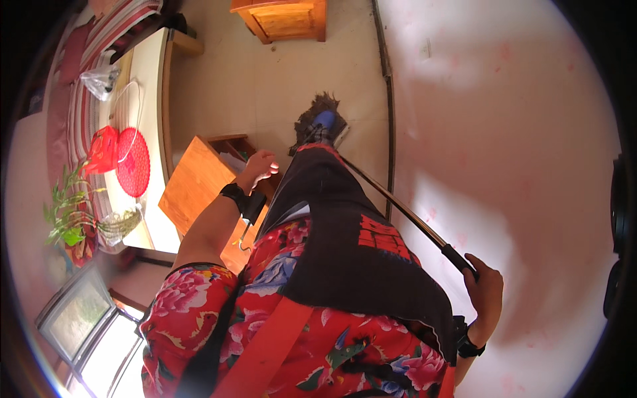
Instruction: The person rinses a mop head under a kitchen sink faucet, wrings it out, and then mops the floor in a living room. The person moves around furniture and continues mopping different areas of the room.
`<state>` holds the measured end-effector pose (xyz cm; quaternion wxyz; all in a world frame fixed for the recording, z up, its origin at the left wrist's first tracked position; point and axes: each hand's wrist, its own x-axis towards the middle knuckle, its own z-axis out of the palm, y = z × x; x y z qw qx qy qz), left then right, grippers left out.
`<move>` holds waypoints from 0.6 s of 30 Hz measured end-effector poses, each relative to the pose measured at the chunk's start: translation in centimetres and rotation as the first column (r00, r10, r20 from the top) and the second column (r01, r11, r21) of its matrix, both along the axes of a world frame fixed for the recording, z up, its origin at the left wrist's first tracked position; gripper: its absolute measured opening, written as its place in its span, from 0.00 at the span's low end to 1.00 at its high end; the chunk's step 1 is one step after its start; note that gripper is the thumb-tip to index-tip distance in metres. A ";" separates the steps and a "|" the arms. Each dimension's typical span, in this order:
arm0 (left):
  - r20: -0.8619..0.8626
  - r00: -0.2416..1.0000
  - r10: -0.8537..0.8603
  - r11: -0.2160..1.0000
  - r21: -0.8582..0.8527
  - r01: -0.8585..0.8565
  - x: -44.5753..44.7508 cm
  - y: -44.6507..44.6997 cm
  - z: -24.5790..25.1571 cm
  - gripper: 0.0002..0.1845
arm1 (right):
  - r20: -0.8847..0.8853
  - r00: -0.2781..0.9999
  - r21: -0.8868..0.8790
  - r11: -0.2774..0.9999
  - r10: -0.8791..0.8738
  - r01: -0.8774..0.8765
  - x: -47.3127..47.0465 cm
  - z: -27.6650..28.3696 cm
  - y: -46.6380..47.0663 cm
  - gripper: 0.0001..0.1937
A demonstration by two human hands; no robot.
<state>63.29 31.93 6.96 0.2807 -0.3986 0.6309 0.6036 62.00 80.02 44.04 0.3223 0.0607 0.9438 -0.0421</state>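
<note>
My right hand [485, 291] is closed around the black grip [459, 259] of a mop. Its metal pole [393, 199] slants down and forward to a grey, shaggy mop head [317, 107] on the floor. A blue-toed shoe [324, 119] on my foot is over the mop head; whether it presses on it I cannot tell. My left hand [261, 166] hangs in the air with loosely bent fingers and holds nothing. Beside it is a small wooden cabinet [199, 181], whose open compartment holds papers or other small items.
A white-topped table [154, 99] on the left bears a red round mat [133, 161], a red box [103, 149], a plastic bag [102, 82] and a plant [74, 219]. Ahead stands a wooden cabinet [288, 22]. A pale wall [497, 149] runs along the right.
</note>
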 end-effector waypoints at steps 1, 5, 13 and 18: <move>0.028 0.999 -0.028 0.999 0.024 0.027 -1.0 0.4 0.2 0.10 | -0.041 0.999 -0.015 1.000 -0.003 0.002 -0.3 0.2 -0.2 0.16; 0.066 0.996 -0.058 0.989 -0.129 0.067 -5.4 -0.4 1.1 0.13 | -0.080 0.994 -0.003 0.997 0.074 -0.074 -0.7 0.4 -0.9 0.15; -0.105 0.968 0.226 0.972 -0.049 -0.232 -0.5 -2.0 2.9 0.16 | -0.038 0.998 -0.013 0.998 0.055 -0.055 -0.9 -0.9 2.6 0.17; 0.136 0.986 0.093 0.990 -0.123 -0.076 3.0 -6.0 2.0 0.14 | -0.022 0.999 -0.010 0.999 -0.049 0.049 -0.7 -1.6 3.4 0.18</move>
